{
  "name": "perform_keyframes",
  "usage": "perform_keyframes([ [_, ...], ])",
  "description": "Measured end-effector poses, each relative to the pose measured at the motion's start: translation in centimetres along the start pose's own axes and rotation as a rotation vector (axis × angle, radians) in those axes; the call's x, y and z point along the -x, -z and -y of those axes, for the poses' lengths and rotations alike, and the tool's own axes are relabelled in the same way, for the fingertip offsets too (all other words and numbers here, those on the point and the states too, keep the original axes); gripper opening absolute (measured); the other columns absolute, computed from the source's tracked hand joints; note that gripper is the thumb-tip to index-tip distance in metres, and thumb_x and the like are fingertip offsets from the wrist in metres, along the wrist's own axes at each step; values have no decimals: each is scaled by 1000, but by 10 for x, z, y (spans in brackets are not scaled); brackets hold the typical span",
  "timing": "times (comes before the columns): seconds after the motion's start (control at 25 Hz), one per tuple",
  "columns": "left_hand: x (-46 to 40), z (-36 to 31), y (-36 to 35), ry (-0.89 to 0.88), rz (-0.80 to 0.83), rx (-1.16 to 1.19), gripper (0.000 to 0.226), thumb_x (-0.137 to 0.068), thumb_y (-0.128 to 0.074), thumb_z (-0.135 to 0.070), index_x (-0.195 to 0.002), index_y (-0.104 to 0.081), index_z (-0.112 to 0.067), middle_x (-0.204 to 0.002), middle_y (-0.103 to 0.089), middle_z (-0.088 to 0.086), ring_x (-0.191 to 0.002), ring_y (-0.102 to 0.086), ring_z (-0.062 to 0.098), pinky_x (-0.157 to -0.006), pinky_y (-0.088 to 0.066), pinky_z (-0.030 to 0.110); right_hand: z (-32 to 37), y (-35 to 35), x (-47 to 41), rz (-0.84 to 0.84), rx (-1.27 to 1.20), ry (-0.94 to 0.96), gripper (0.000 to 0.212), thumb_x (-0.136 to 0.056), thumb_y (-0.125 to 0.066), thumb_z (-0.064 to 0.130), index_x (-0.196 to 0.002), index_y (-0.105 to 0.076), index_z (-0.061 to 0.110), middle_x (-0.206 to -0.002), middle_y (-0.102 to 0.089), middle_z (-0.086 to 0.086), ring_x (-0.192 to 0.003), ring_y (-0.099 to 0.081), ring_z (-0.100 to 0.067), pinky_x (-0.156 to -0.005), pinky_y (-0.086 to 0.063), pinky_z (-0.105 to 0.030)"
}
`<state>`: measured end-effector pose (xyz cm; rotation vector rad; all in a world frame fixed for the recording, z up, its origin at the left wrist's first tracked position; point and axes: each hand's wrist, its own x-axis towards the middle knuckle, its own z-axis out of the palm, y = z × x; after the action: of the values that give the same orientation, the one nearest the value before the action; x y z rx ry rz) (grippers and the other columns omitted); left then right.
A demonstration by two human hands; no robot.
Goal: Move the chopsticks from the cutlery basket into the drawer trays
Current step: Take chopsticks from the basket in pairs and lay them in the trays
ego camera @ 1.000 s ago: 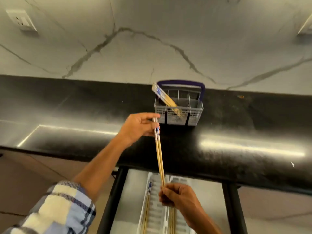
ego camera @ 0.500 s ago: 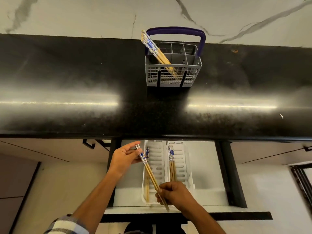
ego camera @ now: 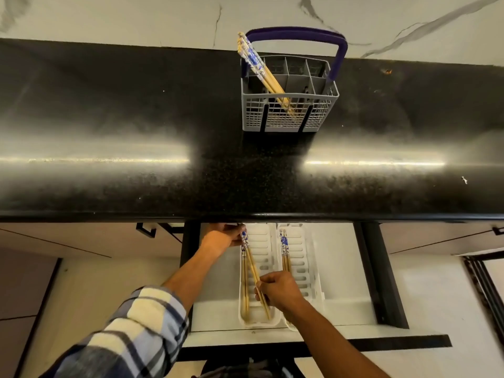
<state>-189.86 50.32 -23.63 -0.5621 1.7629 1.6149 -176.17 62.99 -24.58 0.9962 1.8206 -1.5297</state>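
Observation:
A grey cutlery basket (ego camera: 321,115) with a purple handle stands on the black counter, with several blue-topped bamboo chopsticks (ego camera: 261,73) leaning out of its left side. Below, in the open drawer, lie two white trays. My left hand (ego camera: 222,237) grips the patterned top end of a pair of chopsticks (ego camera: 252,264), and my right hand (ego camera: 278,291) pinches the same pair near the tips, low over the left tray (ego camera: 263,242). Another pair lies along that tray's left side. The right tray (ego camera: 302,257) holds a pair (ego camera: 285,249) too.
The black counter's front edge (ego camera: 272,215) overhangs the drawer's back. The drawer's dark side rails (ego camera: 381,274) frame its white floor. A marble wall rises behind the counter. Cabinet fronts with black handles flank the drawer.
Both hands have carried the pair of chopsticks down from counter height into the drawer, and turned it from upright to nearly flat over the left tray. The camera has tilted downward.

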Motion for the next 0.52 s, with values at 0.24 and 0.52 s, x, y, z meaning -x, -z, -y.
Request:
perform_keyframes([
  [0.24,-21,1,-23,65,69,-279,31,-93,-64,-4,-123,-58,2,-120,-68,18,-108,-69,32,-82,-57,32,-25,-26,8,-149,-105,41,29,-91,-55,2,-72,-74,10,-69,-70,-6,-59,-60,-14,-53,-47,-20],
  [0.52,-18,23,-15,-47,64,-356,39,-88,-72,-5,-126,-64,-7,-109,-73,14,-91,-74,23,-76,-63,33,-36,-30,11,-151,-136,17,27,-92,-58,7,-75,-75,16,-77,-75,-9,-80,-73,-26,-72,-60,-32],
])
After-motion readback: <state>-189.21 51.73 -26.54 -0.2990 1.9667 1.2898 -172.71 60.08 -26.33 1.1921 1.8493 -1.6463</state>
